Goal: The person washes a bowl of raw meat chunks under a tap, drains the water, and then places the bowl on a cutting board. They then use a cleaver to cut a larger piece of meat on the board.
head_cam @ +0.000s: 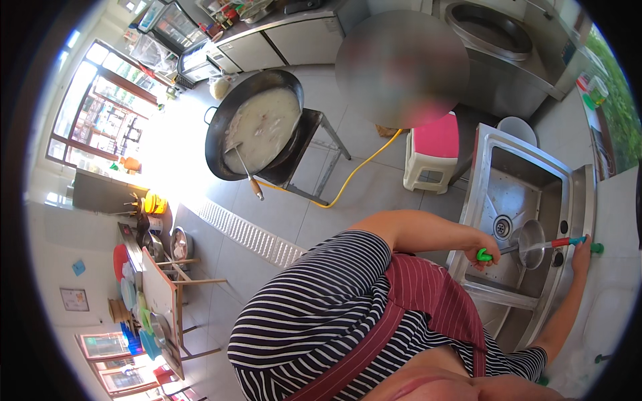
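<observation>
My left hand (482,254) grips the green end of a metal ladle's handle, over the near side of a stainless steel sink (475,200). The large round bowl of the ladle (531,244) is over the sink basin, right of the drain. Water runs into it from a red and blue spout (560,242). My right hand (582,255) is closed around the blue part of the spout, close to a green fitting on the wall.
A large wok (215,150) of whitish liquid stands on a metal stand, a wooden-handled utensil inside. A yellow hose (346,185) crosses the floor toward a pink-topped stool (436,138). A blurred area lies behind the stool. A laden table (160,290) stands far left.
</observation>
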`<state>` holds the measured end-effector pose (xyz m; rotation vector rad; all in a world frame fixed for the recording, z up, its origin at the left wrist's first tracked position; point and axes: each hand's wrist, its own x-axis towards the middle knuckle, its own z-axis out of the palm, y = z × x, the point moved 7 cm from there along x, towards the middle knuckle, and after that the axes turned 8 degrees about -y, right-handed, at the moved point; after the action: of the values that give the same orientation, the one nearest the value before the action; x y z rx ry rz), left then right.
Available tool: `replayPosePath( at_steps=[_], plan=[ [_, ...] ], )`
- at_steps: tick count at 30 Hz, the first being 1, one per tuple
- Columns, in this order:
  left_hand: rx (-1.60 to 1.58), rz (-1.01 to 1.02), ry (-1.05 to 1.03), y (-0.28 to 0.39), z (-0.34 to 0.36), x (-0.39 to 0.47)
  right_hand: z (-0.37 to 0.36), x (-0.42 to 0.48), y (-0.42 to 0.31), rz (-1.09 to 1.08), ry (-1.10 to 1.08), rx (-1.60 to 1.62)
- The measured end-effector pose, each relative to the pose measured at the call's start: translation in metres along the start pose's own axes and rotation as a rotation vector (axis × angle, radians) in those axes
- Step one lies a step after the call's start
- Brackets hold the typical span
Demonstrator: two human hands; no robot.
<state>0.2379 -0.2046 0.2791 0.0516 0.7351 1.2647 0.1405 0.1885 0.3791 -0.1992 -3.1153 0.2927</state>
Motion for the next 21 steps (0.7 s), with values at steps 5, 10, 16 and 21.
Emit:
replayPosePath(
  at_steps=[5, 10, 16, 21],
  plan=[
    [0.002, -0.019, 0.062, -0.0018, -0.0029, -0.0001, -0.0026, -0.002, -0.0024, -0.041, 0.044, 0.045],
    [0.046, -0.02, 0.059, -0.0008, 0.0003, -0.0055, -0.0014, -0.0001, -0.0011, -0.02, 0.043, 0.056],
    [0.082, -0.038, 0.078, -0.0017, -0.0014, -0.0044, -0.002, -0.0005, -0.0032, -0.033, 0.039, 0.016],
    [0.044, -0.056, 0.088, -0.0043, -0.0082, 0.0002, -0.0043, -0.0015, -0.0057, -0.018, 0.023, 0.038]
  ],
)
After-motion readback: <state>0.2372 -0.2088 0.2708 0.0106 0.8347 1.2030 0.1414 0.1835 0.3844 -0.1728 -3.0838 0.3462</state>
